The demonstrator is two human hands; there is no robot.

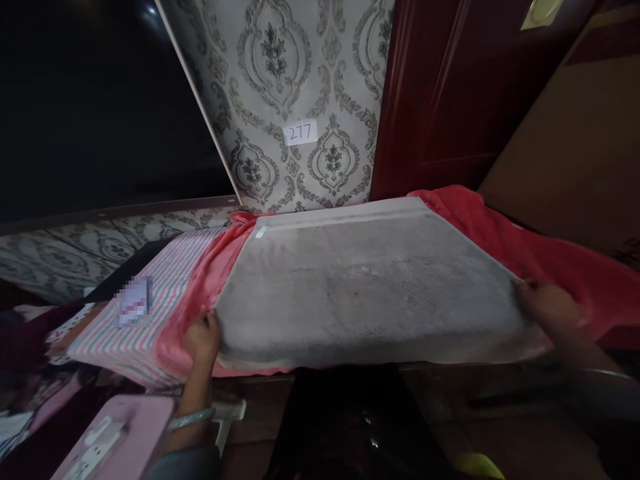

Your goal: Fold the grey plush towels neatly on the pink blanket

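A grey towel (350, 287) with a pale band along its far edge and a small white tag lies spread over a red plush blanket (500, 240). My left hand (203, 335) is closed on the towel's left edge near the front corner. On the other side, my right hand (547, 305) grips the right edge, with its fingertips partly hidden. The towel stretches fairly flat between both hands, its near edge running along the table's front. Red blanket shows on either side of it.
A striped cloth (185, 273) with a blurred card (134, 301) lies at left. Below it, a pink stool (125, 420) carries a power strip (97, 450). A large black screen (100, 100), patterned wall (300, 80) and dark red door (440, 87) stand behind.
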